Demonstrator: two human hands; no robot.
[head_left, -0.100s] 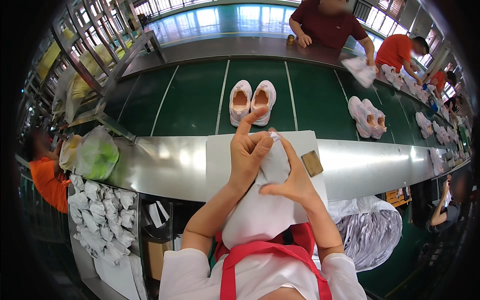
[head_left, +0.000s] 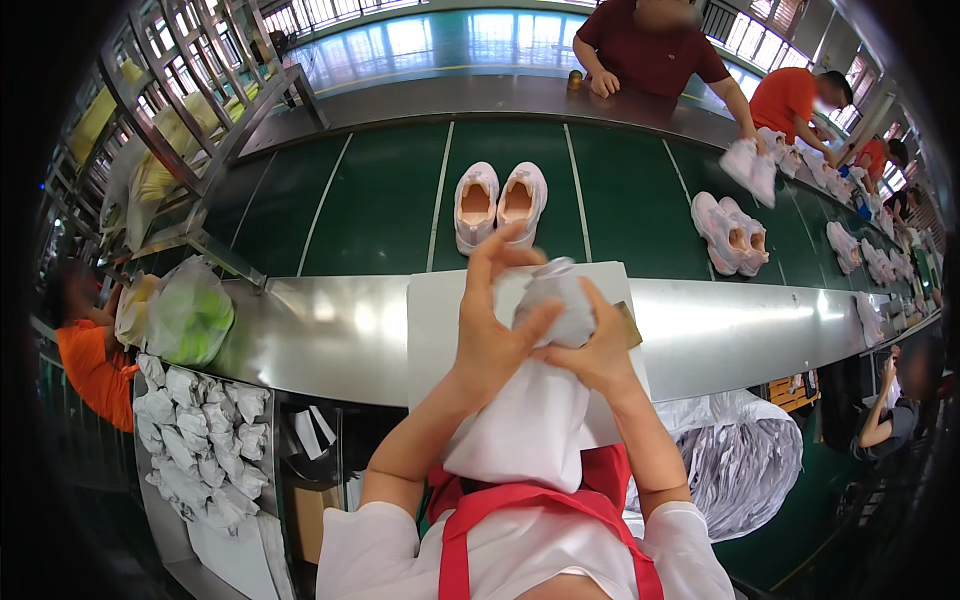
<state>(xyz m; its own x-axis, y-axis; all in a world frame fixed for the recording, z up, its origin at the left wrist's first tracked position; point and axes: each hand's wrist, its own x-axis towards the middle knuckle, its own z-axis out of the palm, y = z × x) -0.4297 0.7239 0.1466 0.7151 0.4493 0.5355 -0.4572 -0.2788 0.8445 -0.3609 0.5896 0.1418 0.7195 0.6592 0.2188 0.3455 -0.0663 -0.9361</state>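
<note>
I see both hands raised over a white sheet [head_left: 440,320] that lies on the steel bench [head_left: 330,335] at my near edge. My left hand [head_left: 492,335] and right hand [head_left: 597,350] close together around a wad of white paper [head_left: 555,305]; the left thumb and fingers press on its left side and top, the right fingers wrap its right side. Both grips are pressed onto the wad, not spread. Below the wad a loose tail of the same paper [head_left: 530,425] hangs down between my forearms toward the red apron [head_left: 520,500].

Packages: at lower left, an open box [head_left: 190,450] holds many crumpled white paper balls, packed close. Above it, on the bench's left end, sits a clear bag with green and yellow contents [head_left: 190,315]. At lower right, a large clear plastic sack [head_left: 740,455] bulges with grey-white sheets. A small brown tag [head_left: 630,325] lies on the bench just beside my right hand; I cannot tell what it is.

Beyond the bench runs a green conveyor belt [head_left: 380,205]. A pair of white shoes [head_left: 500,205] stands on it directly ahead of the wad, apart from my hands. A second pair of white shoes [head_left: 733,232] lies further right. Across the belt, a person in a dark red shirt [head_left: 650,50] and another in an orange shirt [head_left: 790,95] work at the far side.
</note>
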